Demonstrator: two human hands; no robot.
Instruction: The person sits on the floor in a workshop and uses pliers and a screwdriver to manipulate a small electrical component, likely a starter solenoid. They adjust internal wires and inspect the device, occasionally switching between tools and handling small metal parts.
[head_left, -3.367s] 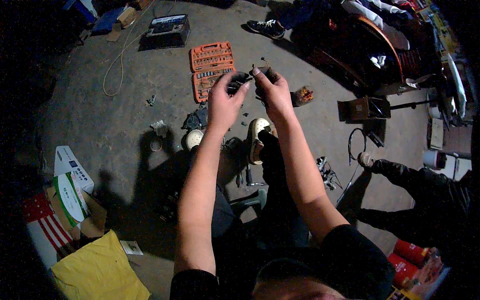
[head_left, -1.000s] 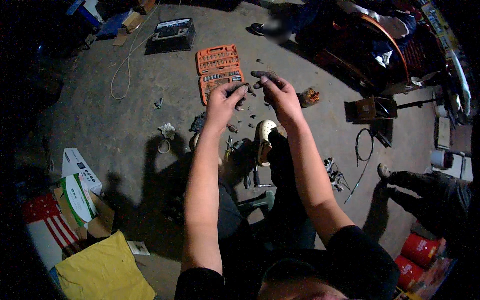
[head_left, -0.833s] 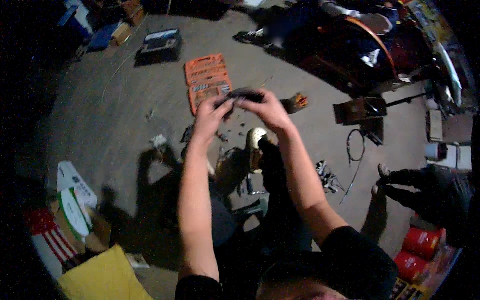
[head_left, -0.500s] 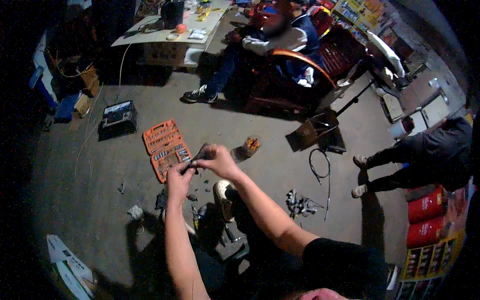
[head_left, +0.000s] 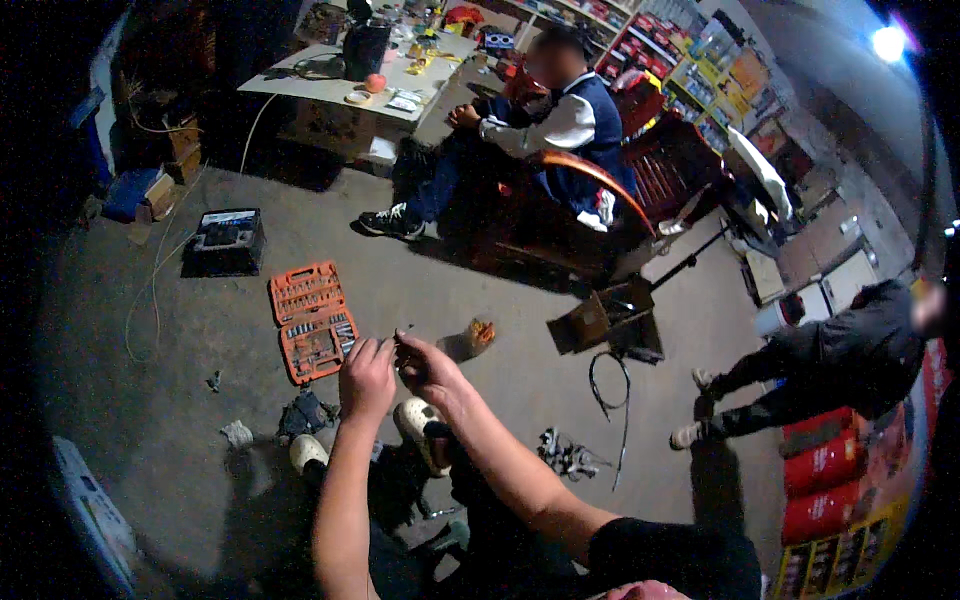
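Observation:
My left hand (head_left: 368, 378) and my right hand (head_left: 428, 372) are close together in front of me, above the floor. Both have their fingers curled around something small and dark, mostly hidden by the fingers; its kind cannot be made out. Just beyond my left hand lies an opened orange socket set case (head_left: 312, 312) with rows of metal sockets and bits. Past my right hand stands a clear container with orange pieces (head_left: 482, 334) in it. Below the hands my light-coloured shoes (head_left: 420, 425) show, with a dark crumpled item (head_left: 305, 414) beside them.
A black box-shaped battery (head_left: 226, 240) stands far left. Metal parts (head_left: 568, 455), a black cable (head_left: 606, 400) and an open cardboard box (head_left: 607, 316) lie to the right. One person sits on a wooden bench (head_left: 520, 240); another stands at the right. A cluttered table (head_left: 300, 88) is behind.
My view has tilted up, showing more of the shelves and a lamp. My hands stay together, with the right hand turned and its fingers pointing more upward. The seated person's head is raised.

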